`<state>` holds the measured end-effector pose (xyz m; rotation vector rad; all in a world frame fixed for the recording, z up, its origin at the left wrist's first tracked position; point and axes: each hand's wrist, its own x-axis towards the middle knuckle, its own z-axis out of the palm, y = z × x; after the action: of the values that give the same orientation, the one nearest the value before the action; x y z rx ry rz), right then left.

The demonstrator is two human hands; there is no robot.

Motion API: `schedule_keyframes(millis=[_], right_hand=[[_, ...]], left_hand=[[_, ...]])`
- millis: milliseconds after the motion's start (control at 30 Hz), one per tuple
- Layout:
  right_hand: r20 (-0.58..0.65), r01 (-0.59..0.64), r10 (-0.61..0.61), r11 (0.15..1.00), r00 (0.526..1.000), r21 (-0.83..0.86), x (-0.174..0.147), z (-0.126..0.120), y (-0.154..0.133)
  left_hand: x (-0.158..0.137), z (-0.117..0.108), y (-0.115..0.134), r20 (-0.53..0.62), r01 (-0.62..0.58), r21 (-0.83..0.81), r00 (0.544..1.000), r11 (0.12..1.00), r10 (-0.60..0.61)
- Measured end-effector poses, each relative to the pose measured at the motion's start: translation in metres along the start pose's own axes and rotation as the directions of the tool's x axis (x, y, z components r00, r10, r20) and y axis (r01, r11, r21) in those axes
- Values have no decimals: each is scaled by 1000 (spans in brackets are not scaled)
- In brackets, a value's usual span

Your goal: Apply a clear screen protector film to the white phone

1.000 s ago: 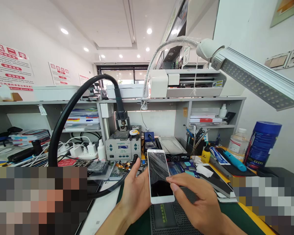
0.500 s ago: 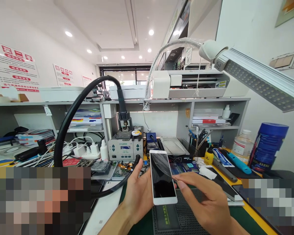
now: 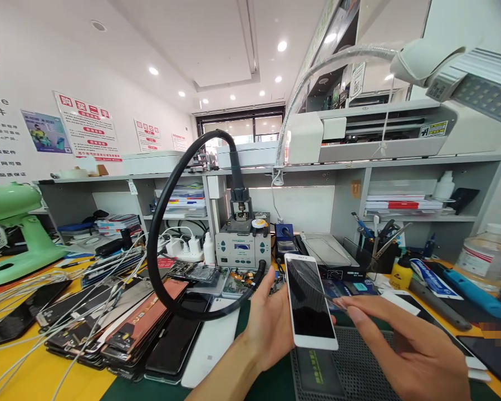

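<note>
A white-framed smartphone [image 3: 315, 341] with a dark, reflective screen is tilted up in my left hand [image 3: 271, 320]. My left palm and fingers support it from behind, with the thumb along its left side. My right hand [image 3: 404, 340] is at the phone's right edge, thumb and index finger pinched together. A thin sliver shows between those fingertips and the phone's edge; what it is, I cannot make out. Beneath the phone lies a black perforated mat [image 3: 361, 362] with a dark rectangular pad [image 3: 319, 376] bearing yellow-green lettering.
A black hose [image 3: 152, 239] loops up from the grey hot-air station [image 3: 242, 250] left of my hands. Stacked phone parts [image 3: 129, 328] and white cables [image 3: 8, 334] cover the left. Rightward are a yellow bottle [image 3: 401, 273], a blue-handled tool [image 3: 478, 292] and a clear bottle [image 3: 486, 256].
My view has turned left, bringing the green fan and stacked phone parts into sight. Both hands and the phone appear farther right, with their hold on it much the same.
</note>
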<state>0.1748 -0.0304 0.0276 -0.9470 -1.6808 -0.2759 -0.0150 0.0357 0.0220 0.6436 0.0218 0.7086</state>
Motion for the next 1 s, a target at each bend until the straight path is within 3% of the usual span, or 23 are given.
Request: schedule_keyframes(millis=[167,267,333,467,533,633,767,1000], right_hand=[[-110,-117,113,993,987,-24,-2,-2,5],[-214,-270,265,963,940,8,2,-4,5],[-282,-382,390,920,876,86,10,-6,4],[-340,-543,634,772,694,332,27,-14,15],[-325,-540,716,686,617,488,33,-20,29],[-236,-494,807,532,541,688,37,-32,54],[-94,-526,909,316,405,790,41,-46,72],[21,-553,938,186,346,812,46,-59,74]], left_hand=[[0,1,0,-4,2,-3,1000,1000,-2],[0,2,0,-10,12,-6,1000,1000,-12],[0,2,0,-6,21,-4,1000,1000,-21],[0,3,0,-7,27,22,1000,999,-27],[-1,3,0,-13,25,32,1000,999,-25],[-1,3,-1,-28,31,27,999,999,-30],[-1,1,-2,-50,48,8,998,999,-47],[-9,7,1,-126,54,28,991,998,-50]])
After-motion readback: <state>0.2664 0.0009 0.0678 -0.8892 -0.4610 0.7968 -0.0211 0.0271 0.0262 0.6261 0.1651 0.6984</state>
